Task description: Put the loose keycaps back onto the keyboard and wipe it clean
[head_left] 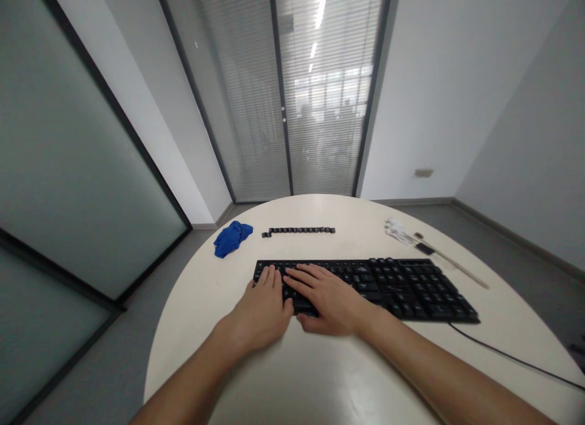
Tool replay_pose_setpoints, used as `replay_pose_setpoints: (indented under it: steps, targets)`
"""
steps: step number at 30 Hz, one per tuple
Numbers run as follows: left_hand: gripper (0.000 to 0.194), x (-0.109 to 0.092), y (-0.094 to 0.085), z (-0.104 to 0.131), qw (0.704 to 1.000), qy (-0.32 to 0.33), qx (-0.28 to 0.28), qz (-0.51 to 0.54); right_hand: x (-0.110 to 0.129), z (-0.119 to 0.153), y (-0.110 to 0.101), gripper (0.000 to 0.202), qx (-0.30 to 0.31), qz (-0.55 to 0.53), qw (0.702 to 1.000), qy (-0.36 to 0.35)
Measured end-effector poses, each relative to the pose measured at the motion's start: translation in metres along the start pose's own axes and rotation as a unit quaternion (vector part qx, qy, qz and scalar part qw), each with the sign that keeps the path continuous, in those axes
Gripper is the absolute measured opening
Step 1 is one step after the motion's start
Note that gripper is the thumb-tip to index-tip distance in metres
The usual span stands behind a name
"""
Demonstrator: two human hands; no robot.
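A black keyboard (402,291) lies on the round table, its number pad toward the right. My left hand (262,309) rests over the keyboard's left end, fingers stretched forward and flat. Close beside it, my right hand (329,300) lies palm down across the left-middle keys, its fingers out and pointing left. Neither hand shows anything held. The keys beneath both hands are hidden. Beyond the keyboard, a row of loose black keycaps (301,230) is lined up on the table, with a couple set slightly nearer at its left end.
The cream round table (192,315) carries a crumpled blue cloth (232,238) at the back left. At the right lie white cotton-like sticks (397,230), a small black piece (425,248) and a long thin wooden stick (461,269). A black cable (512,357) runs off the right edge.
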State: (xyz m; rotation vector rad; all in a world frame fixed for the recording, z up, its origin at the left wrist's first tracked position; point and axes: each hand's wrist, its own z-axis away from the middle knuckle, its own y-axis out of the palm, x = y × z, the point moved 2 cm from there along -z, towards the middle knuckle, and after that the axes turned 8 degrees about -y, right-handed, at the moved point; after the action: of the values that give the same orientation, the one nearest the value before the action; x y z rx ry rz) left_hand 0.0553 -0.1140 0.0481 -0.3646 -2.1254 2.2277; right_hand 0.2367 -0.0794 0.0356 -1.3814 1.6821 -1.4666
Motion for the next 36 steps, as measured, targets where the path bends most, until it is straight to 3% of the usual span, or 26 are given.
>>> replay_pose_setpoints:
  steps: [6, 9, 13, 17, 20, 28, 36]
  targets:
    - [0.064, -0.007, 0.001, 0.001, 0.998, -0.044, 0.005, -0.033, 0.000, -0.001, -0.001, 0.077, 0.009, 0.006, 1.000, 0.001]
    - [0.061, -0.007, 0.000, 0.003, 0.998, -0.032, 0.019, -0.041, 0.001, -0.002, -0.002, 0.077, 0.010, 0.009, 1.000, 0.000]
    - [0.053, -0.001, -0.015, 0.002, 0.999, 0.005, 0.013, -0.037, 0.001, -0.002, -0.001, 0.078, 0.010, 0.010, 1.000, 0.000]
    - [0.042, 0.008, -0.033, -0.005, 0.999, -0.009, -0.028, 0.016, 0.001, -0.001, -0.002, 0.078, 0.005, 0.007, 1.000, 0.000]
    - [0.041, 0.021, -0.036, -0.017, 0.995, -0.036, -0.062, 0.066, 0.002, -0.001, -0.003, 0.079, 0.009, 0.010, 1.000, 0.002]
    - [0.028, 0.069, -0.021, -0.068, 0.964, -0.103, -0.208, 0.126, 0.003, -0.001, -0.005, 0.078, 0.024, 0.008, 1.000, 0.011]
    - [0.032, 0.085, -0.027, -0.115, 0.976, -0.101, -0.188, 0.048, 0.002, 0.000, -0.004, 0.077, 0.022, 0.004, 1.000, 0.009]
